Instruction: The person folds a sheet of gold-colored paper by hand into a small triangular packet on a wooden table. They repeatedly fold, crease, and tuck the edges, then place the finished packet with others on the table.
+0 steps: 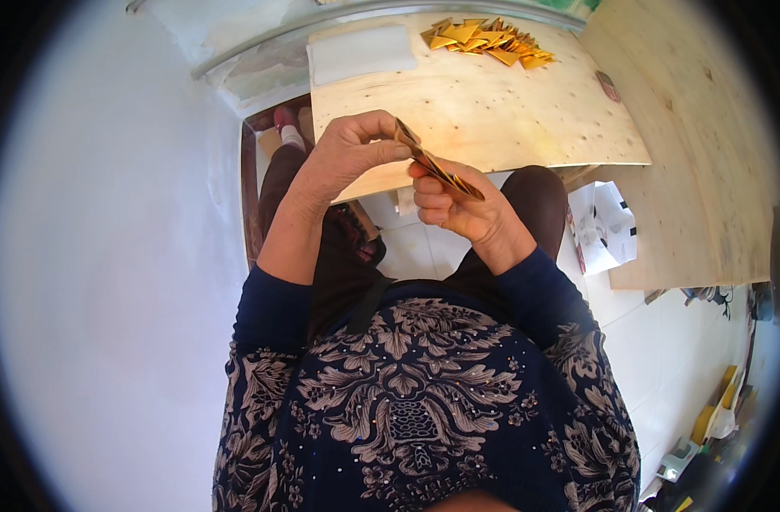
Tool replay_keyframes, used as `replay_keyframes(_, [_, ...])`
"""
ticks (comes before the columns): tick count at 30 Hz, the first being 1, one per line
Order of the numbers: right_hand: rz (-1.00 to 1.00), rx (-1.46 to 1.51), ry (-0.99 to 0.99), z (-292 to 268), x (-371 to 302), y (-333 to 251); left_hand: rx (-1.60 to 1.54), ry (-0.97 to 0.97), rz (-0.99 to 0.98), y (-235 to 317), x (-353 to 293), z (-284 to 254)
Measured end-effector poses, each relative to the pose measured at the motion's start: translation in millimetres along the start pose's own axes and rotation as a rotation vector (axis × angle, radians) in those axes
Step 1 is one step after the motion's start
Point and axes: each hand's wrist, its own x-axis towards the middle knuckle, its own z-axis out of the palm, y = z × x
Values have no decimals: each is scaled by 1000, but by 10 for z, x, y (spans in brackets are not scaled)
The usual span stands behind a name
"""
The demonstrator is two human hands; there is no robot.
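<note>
Both my hands meet above the near edge of a plywood table point(492, 119), holding a narrow folded strip of gold paper point(441, 170). My left hand point(356, 154) pinches the strip's upper left end between thumb and fingers. Around its lower right part, my right hand point(458, 205) is closed, with the fingers curled underneath. The strip slants down to the right and shows layered folded edges. At the far side of the table lies a loose pile of folded gold paper pieces point(492, 41).
A white sheet or pad point(362, 55) lies at the table's far left. Near the right edge is a small dark reddish block point(608, 86). A white bag point(608, 226) stands right of my knee, beside another plywood board point(689, 213). A pale wall point(117, 256) rises on the left.
</note>
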Motion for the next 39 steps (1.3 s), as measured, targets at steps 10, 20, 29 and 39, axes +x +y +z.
replay_keyframes(10, [-785, -670, 267, 95, 2, 70, -310, 413, 39, -270, -39, 147])
replay_keyframes(20, [-650, -633, 381, 95, 10, 63, -367, 508, 106, -235, -78, 151])
replay_keyframes(29, [-790, -631, 434, 83, 27, 15, -366, 517, 92, -270, -67, 191])
replay_keyframes(39, [-761, -623, 426, 70, 143, -132, -255, 490, -22, -202, 6, 203])
